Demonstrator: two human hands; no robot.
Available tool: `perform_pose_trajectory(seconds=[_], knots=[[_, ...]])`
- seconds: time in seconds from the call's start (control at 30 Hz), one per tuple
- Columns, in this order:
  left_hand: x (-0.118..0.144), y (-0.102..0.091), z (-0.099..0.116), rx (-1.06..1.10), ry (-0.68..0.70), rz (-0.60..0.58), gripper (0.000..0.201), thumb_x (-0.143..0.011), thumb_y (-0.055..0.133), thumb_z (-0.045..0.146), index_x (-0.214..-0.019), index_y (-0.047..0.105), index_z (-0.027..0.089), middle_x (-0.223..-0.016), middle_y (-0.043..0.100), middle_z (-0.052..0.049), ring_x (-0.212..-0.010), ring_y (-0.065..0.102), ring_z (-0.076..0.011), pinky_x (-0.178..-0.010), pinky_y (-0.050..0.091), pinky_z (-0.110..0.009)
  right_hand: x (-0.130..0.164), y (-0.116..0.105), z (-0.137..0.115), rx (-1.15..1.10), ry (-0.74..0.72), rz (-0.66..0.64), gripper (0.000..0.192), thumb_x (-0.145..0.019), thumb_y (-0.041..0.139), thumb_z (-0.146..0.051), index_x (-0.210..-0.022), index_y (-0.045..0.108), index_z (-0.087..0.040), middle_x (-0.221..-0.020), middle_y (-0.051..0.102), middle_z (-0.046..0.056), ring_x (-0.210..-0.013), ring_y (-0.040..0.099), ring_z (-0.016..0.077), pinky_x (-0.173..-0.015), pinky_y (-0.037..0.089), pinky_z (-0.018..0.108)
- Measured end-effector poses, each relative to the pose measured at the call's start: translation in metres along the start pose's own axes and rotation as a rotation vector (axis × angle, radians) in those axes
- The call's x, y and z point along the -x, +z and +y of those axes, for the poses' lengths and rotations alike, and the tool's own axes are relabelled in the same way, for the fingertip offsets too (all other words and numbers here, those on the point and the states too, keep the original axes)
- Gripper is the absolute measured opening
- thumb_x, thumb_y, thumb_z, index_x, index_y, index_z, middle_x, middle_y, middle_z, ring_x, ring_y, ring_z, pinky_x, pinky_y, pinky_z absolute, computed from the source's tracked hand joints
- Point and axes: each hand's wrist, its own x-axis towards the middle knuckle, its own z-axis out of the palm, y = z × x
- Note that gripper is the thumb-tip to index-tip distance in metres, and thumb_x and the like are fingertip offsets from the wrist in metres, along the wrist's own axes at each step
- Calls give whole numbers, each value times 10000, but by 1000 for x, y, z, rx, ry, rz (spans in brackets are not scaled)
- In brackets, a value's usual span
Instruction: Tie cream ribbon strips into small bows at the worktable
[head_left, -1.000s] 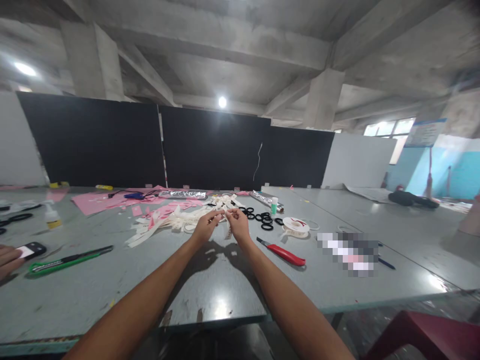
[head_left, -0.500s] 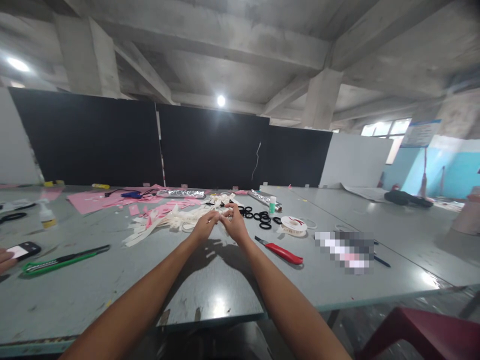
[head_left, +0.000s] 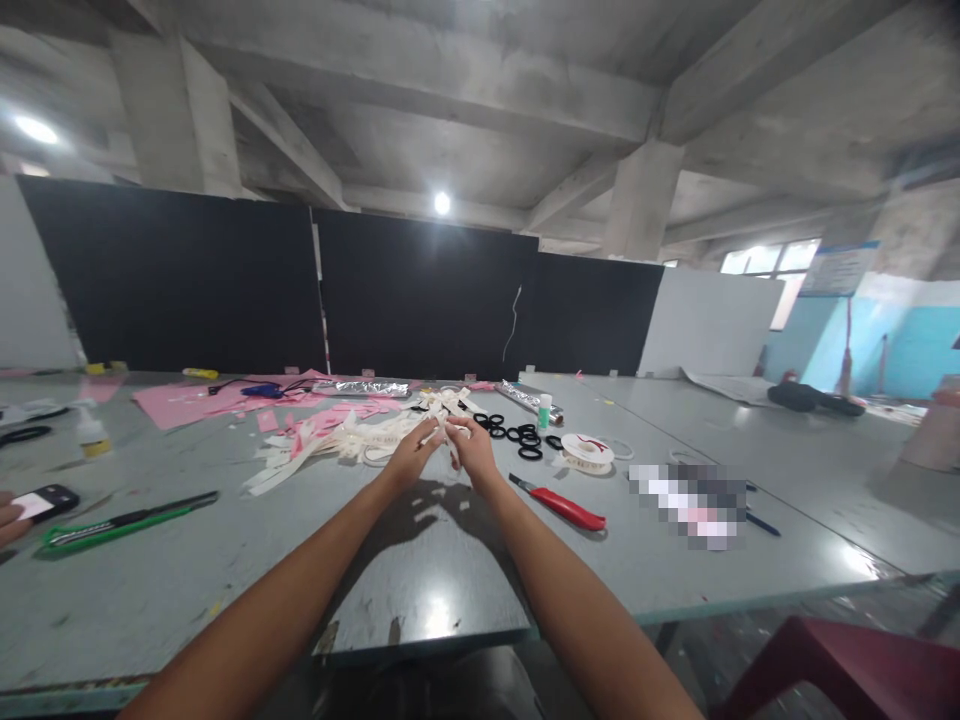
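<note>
Cream ribbon strip [head_left: 448,437] sits pinched between both hands at the frame's centre, above the grey bench [head_left: 420,570]; the left hand [head_left: 411,456] and right hand [head_left: 472,447] each close their fingers on it. The strip looks thin and limp, so an uneven pull could slip it loose into the ribbon pile [head_left: 337,445] just left, or snag the black rings [head_left: 517,433] just right.

A cream ribbon strip [head_left: 448,437] is sitting pinched between the fingertips of the left hand [head_left: 409,458] and the right hand [head_left: 474,448], just above centre of the frame. It is narrow and pale, and is hanging slightly off the table, its lower end trailing down between the two hands. Any print on it is showing too small to read.
</note>
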Motion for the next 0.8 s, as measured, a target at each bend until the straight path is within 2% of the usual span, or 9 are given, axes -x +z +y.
perform_pose_trajectory(seconds=[0.13, 0.23, 0.33, 0.43, 0.53, 0.67, 0.8], knots=[[0, -1, 0, -45, 2, -18, 550, -778, 513, 554, -1116, 626, 134, -1274, 561, -141, -1256, 441, -288, -1102, 268, -436, 1, -4, -6, 60, -54, 4, 315, -690, 639, -401, -895, 558, -175, -459, 429, -100, -324, 340, 53, -316, 257, 169], [2, 0, 2, -5, -23, -42, 542, -781, 521, 549, -1124, 625, 142, -1259, 572, -137, -1231, 460, -297, -1057, 329, -439, 3, -4, -9, 62, -114, -46, 304, -689, 625, -343, -925, 497, -200, -533, 477, -103, -333, 322, 38, -330, 248, 161], [4, 1, 4, 65, -12, -105, 524, -812, 481, 553, -1117, 631, 153, -1177, 619, -120, -1108, 540, -275, -894, 458, -378, 4, -2, -11, 113, -145, -120, 276, -691, 613, -314, -905, 475, -208, -619, 523, -86, -363, 335, 34, -350, 262, 158], [4, 2, 4, 111, -63, -113, 564, -791, 484, 602, -1073, 650, 141, -1090, 651, -119, -976, 582, -253, -711, 487, -312, 6, 0, -11, 160, -164, -176, 275, -689, 624, -315, -893, 480, -201, -654, 539, -71, -410, 363, 36, -387, 296, 154], [2, 1, 5, 162, -111, -58, 622, -770, 481, 640, -1072, 647, 123, -1003, 665, -114, -849, 591, -212, -626, 459, -275, 8, 1, -11, 143, -168, -185, 321, -700, 628, -346, -944, 480, -199, -681, 557, -53, -431, 379, 44, -399, 307, 160], [-3, -5, 8, 257, -128, 89, 621, -737, 571, 587, -1147, 605, 122, -795, 633, -43, -671, 540, -138, -591, 423, -240, 8, 1, -8, 107, -170, -150, 403, -710, 613, -338, -1057, 449, -213, -656, 529, -69, -443, 409, 62, -406, 318, 165], [-3, -9, 12, 310, -158, 185, 604, -704, 628, 534, -1136, 603, 113, -694, 575, 1, -589, 487, -109, -558, 400, -224, 4, -1, -4, 98, -179, -52, 289, -730, 538, -284, -1003, 468, -218, -658, 516, -72, -432, 414, 63, -408, 331, 174]])
